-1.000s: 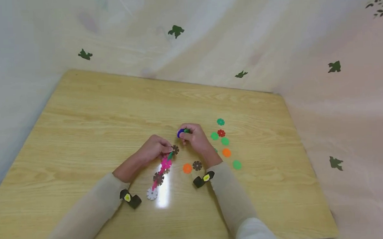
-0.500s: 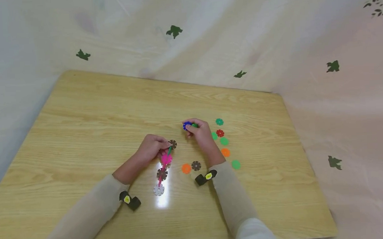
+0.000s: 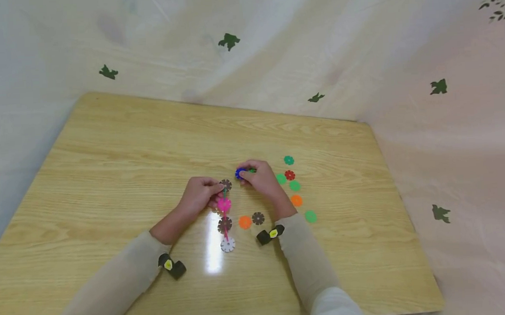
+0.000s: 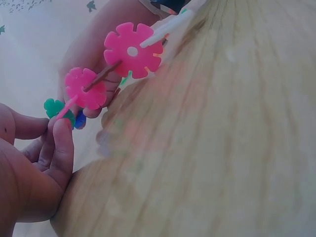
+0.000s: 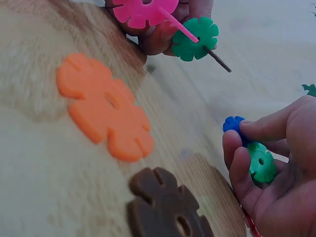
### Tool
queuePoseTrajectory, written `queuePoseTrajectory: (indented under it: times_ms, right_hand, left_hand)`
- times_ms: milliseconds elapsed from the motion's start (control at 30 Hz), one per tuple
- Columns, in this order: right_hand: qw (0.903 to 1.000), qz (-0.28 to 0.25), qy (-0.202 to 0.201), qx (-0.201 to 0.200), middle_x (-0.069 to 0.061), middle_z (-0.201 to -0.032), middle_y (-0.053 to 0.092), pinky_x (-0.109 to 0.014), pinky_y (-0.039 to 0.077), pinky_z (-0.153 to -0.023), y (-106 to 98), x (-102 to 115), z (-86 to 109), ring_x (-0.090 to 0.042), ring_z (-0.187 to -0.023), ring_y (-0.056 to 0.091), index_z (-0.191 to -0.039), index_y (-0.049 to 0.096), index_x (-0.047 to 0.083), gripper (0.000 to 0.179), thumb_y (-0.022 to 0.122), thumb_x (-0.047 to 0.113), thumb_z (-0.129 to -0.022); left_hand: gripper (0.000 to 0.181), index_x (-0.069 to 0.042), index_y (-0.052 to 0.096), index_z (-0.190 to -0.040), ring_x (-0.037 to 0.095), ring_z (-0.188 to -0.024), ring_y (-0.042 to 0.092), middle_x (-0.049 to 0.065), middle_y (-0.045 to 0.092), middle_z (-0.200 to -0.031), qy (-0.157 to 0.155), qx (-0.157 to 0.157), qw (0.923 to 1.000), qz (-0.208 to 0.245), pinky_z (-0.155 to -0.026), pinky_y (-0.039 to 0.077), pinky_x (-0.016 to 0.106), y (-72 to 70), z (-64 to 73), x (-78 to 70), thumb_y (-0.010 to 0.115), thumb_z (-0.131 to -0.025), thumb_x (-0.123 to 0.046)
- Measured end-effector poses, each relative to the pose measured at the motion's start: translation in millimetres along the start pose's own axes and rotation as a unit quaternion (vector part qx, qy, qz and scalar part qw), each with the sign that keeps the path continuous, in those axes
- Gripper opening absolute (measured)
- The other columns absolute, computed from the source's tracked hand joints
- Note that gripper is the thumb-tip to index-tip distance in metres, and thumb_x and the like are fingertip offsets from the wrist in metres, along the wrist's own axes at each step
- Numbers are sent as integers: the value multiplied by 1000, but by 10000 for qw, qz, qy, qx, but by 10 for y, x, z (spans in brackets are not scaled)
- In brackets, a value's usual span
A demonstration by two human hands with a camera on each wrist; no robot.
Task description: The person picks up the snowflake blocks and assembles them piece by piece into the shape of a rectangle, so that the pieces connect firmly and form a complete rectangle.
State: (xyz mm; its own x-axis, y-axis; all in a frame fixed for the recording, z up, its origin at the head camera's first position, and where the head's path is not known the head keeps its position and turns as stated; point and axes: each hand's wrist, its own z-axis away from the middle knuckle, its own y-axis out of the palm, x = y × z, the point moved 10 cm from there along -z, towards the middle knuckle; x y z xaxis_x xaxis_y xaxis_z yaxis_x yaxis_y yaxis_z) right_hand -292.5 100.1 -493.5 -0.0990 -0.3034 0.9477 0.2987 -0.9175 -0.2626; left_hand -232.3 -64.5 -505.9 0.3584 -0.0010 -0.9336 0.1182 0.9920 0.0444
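Note:
In the head view my left hand pinches a chain of interlocking snowflake discs near its far end. A brown disc tops the chain, and below it come a green one, a pink disc, another brown disc and a white disc. The left wrist view shows two pink discs and a green disc at the fingertips. My right hand pinches a blue disc, apart from the chain. A loose green disc also sits within its fingers in the right wrist view.
On the wooden table, an orange disc and a brown disc lie between the forearms. Beyond the right wrist several loose discs are scattered, among them a red disc and an orange disc. A cloth backdrop borders the table.
The chain's lower end has swung to the right, and its top has risen slightly, so it now hangs straighter. My right hand moved away to the right, then came back towards the chain.

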Motion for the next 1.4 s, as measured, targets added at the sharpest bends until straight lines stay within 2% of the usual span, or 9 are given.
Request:
queuePoseTrajectory:
  times_ms: [133,333,467,567,700,833,967,1133,1400]
  right_hand:
    - [9943,1029,-272,-8,-11,-96,72,-29,59,-65,-14,66,13,-17,-72,66,-109,73,1,15,65,4,-97]
    - [9576,2830,-518,-160,-5,-101,72,-34,56,-82,-110,130,32,-20,-94,65,-110,75,8,16,69,9,-96]
    - [9453,3230,-412,-221,-10,-104,66,-36,55,-79,-176,109,17,-25,-94,62,-115,74,9,21,71,11,-95]
    - [9471,3180,-324,-287,-13,-107,60,-36,53,-74,-225,111,16,-27,-94,59,-122,70,7,32,66,1,-91]
    - [9574,2860,-206,-356,-15,-108,53,-33,48,-68,-282,124,23,-28,-92,53,-129,64,7,53,54,-10,-80]
    - [9659,2534,-350,-399,-14,-109,57,-28,43,-57,-312,197,33,-21,-74,50,-128,63,6,47,52,-9,-85]
    - [9727,2246,-451,-376,-12,-107,64,-25,41,-49,-311,276,58,-15,-58,47,-126,65,6,36,60,-1,-91]
    - [9722,2203,-526,-598,-8,-96,67,-29,49,-59,-349,297,69,-20,-76,57,-120,70,6,26,66,6,-94]
    - [9731,1903,-644,-1128,-8,-102,68,-37,55,-71,-467,309,110,-23,-89,61,-113,74,7,18,63,12,-99]
  left_hand:
    - [18,14,68,-100,10,-50,59,6,67,-69,72,-22,10000,-32,-46,55,22,-3,-9,7,68,-93,-3]
    - [17,14,69,-100,11,-51,59,7,68,-71,103,41,9999,-83,-46,55,23,3,-19,8,67,-94,-2]
    - [17,13,69,-100,12,-52,60,9,69,-72,138,68,9997,-172,-47,55,23,2,-24,-16,67,-94,-3]
    - [18,13,69,-100,11,-52,60,9,69,-72,145,103,9996,-225,-47,56,24,7,-24,-26,67,-94,-3]
    - [18,13,69,-100,11,-51,60,9,69,-73,104,135,9996,-233,-46,56,24,10,-19,-18,68,-94,-4]
    - [18,13,69,-101,12,-52,60,9,69,-74,84,163,9996,-204,-47,56,25,6,-22,-13,67,-95,-4]
    - [19,13,68,-103,12,-53,60,10,69,-75,72,184,9996,-213,-47,56,25,-1,-22,-16,67,-95,-4]
    - [19,13,68,-104,12,-53,60,11,69,-75,62,178,9996,-203,-47,56,25,-1,-9,-20,66,-96,-4]
    - [18,12,68,-103,13,-53,60,12,68,-76,-13,182,9995,-242,-48,57,26,12,3,-4,67,-95,-4]
